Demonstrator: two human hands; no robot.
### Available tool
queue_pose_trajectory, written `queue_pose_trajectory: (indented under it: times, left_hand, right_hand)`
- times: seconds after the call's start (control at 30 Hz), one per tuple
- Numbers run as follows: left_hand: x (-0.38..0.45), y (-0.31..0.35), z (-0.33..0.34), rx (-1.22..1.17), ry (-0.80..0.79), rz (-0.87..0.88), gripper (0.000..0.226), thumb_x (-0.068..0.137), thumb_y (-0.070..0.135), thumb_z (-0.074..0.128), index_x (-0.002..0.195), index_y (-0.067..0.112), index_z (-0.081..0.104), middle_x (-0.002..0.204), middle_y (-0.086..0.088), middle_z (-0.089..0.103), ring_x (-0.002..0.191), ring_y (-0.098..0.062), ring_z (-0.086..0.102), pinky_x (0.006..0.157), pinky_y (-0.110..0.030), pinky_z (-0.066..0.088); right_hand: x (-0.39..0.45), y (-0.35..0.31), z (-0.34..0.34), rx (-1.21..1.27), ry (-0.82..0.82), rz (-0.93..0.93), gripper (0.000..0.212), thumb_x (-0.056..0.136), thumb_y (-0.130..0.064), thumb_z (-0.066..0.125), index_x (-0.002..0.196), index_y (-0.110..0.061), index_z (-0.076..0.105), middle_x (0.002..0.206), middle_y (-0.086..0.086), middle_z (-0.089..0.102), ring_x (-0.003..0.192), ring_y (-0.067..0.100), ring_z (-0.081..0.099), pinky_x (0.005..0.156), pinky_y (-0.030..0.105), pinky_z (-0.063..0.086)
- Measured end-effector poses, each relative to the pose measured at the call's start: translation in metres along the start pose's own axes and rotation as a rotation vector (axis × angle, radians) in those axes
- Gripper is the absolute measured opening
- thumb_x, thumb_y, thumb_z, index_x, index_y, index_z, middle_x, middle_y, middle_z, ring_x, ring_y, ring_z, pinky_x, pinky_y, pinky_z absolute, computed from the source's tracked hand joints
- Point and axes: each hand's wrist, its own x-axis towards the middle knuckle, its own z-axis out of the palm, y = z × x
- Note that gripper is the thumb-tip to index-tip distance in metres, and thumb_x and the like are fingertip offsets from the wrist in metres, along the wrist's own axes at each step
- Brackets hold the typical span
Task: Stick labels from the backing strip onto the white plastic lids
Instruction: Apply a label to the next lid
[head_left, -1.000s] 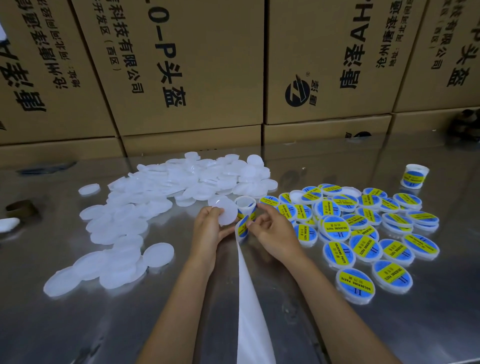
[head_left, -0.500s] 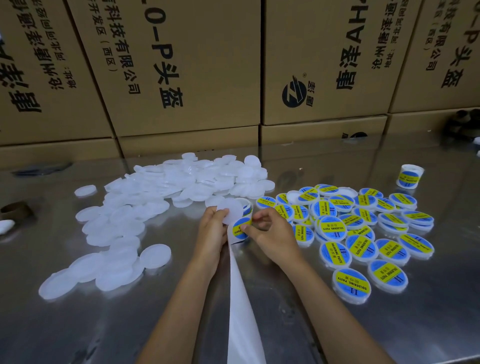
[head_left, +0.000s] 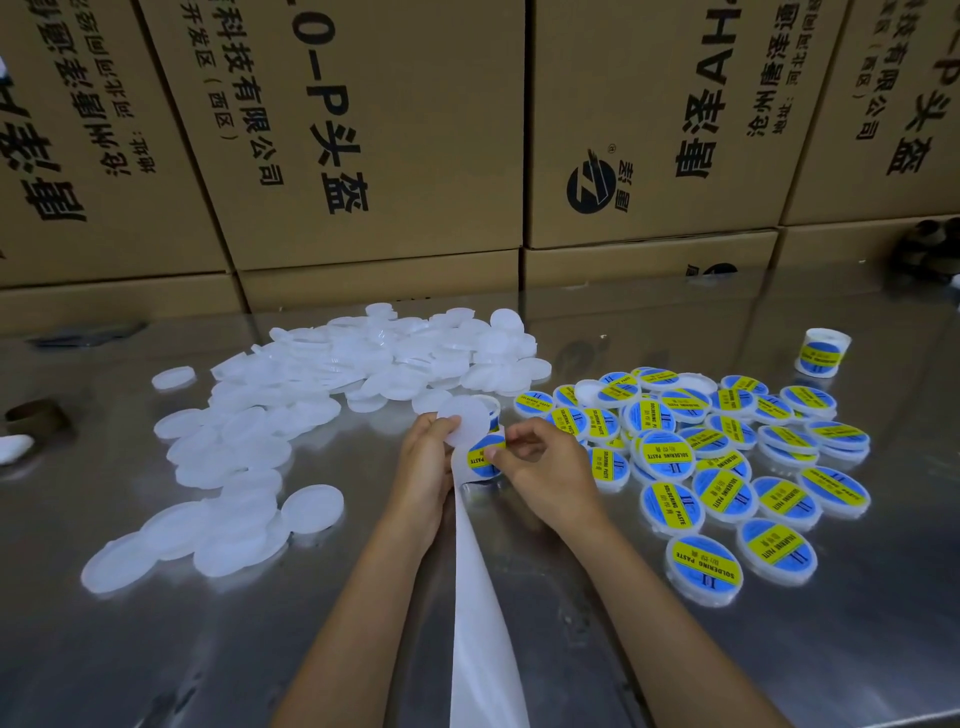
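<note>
Two hands meet above the white backing strip (head_left: 480, 597), whose long axis runs from the near edge up to them. The right hand (head_left: 540, 467) pinches a blue-yellow label (head_left: 485, 454), just below the bare lid (head_left: 467, 421) gripped by the left hand (head_left: 423, 457). Beyond, plain lids (head_left: 311, 395) lie left and labelled lids (head_left: 727, 457) right, so free room stays only near the hands.
</note>
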Motion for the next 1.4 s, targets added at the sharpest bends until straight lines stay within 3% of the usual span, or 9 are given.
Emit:
queue_pose_trajectory:
  times: [0.13,0.3,0.47,0.57,0.7,0.87,1.03,1.23,1.4]
  left_hand:
    - [-0.003,0.002,0.002,-0.004,-0.014,0.002,0.011,0.098,0.005,0.049,0.093,0.007,0.058,0.072,-0.004,0.072,0.059,-0.014,0.07,0.048,-0.02,0.052]
    - [-0.005,0.006,0.002,-0.006,-0.02,0.085,0.009,0.098,0.006,0.048,0.095,0.007,0.056,0.083,-0.011,0.076,0.07,-0.022,0.073,0.056,-0.025,0.056]
    - [-0.01,0.008,0.005,0.229,-0.012,0.222,0.01,0.098,0.011,0.05,0.097,0.012,0.06,0.102,-0.016,0.072,0.096,-0.032,0.066,0.088,-0.044,0.053]
    - [-0.015,0.007,0.005,0.386,-0.082,0.325,0.013,0.099,0.01,0.05,0.089,0.016,0.054,0.079,0.01,0.067,0.079,-0.008,0.062,0.077,-0.027,0.048]
    - [-0.019,0.006,0.009,0.511,-0.14,0.378,0.017,0.101,0.007,0.047,0.091,0.021,0.051,0.072,0.02,0.065,0.068,0.007,0.058,0.064,-0.01,0.044]
    - [-0.016,0.006,0.005,0.604,-0.076,0.414,0.012,0.104,0.015,0.045,0.099,0.026,0.049,0.093,0.006,0.063,0.08,0.002,0.06,0.074,-0.018,0.047]
    - [-0.013,0.006,0.004,0.551,-0.035,0.345,0.009,0.105,0.017,0.043,0.111,0.016,0.05,0.105,-0.005,0.066,0.1,-0.023,0.066,0.089,-0.039,0.05]
    - [-0.013,0.008,0.004,0.419,-0.002,0.312,0.011,0.104,0.011,0.041,0.102,0.016,0.051,0.085,0.001,0.07,0.074,-0.014,0.073,0.068,-0.022,0.056]
    - [-0.012,0.009,0.004,0.428,0.017,0.328,0.007,0.104,0.01,0.044,0.105,0.01,0.051,0.086,0.004,0.068,0.074,-0.007,0.069,0.067,-0.018,0.053]
  right_hand:
    - [-0.001,-0.001,0.001,-0.028,0.039,0.01,0.017,0.08,-0.022,0.081,0.084,-0.019,0.065,0.075,-0.007,0.065,0.074,0.007,0.062,0.071,0.017,0.049]
    - [-0.002,-0.001,0.001,-0.024,0.076,0.025,0.03,0.075,-0.023,0.084,0.07,-0.02,0.055,0.07,-0.004,0.065,0.065,0.01,0.059,0.067,0.028,0.05]
    - [-0.002,-0.001,0.002,-0.028,0.047,0.019,0.031,0.075,-0.022,0.084,0.069,-0.021,0.055,0.07,-0.005,0.065,0.063,0.009,0.058,0.068,0.028,0.051]
    - [-0.003,-0.002,0.002,-0.024,0.016,0.015,0.027,0.076,-0.019,0.083,0.072,-0.021,0.056,0.068,-0.007,0.062,0.061,0.005,0.056,0.066,0.02,0.049]
    - [-0.006,-0.005,0.0,-0.004,-0.021,-0.005,0.024,0.076,-0.016,0.082,0.076,-0.016,0.058,0.073,-0.002,0.065,0.064,0.011,0.057,0.072,0.031,0.052]
    - [-0.007,-0.007,-0.002,-0.022,-0.03,-0.032,0.023,0.077,-0.016,0.082,0.073,-0.012,0.059,0.072,0.004,0.064,0.063,0.013,0.054,0.068,0.031,0.05]
    - [-0.008,-0.01,-0.01,0.028,-0.137,-0.021,0.021,0.076,-0.007,0.077,0.069,-0.013,0.059,0.062,-0.002,0.057,0.057,0.01,0.05,0.059,0.024,0.044]
    - [-0.009,-0.019,-0.024,0.101,-0.254,0.012,0.021,0.08,-0.004,0.067,0.067,-0.014,0.052,0.067,0.002,0.048,0.061,0.01,0.04,0.054,0.017,0.034]
    - [-0.011,-0.025,-0.036,0.333,-0.363,0.089,0.035,0.085,-0.004,0.059,0.056,-0.023,0.052,0.064,-0.004,0.047,0.064,0.01,0.044,0.061,0.021,0.037]
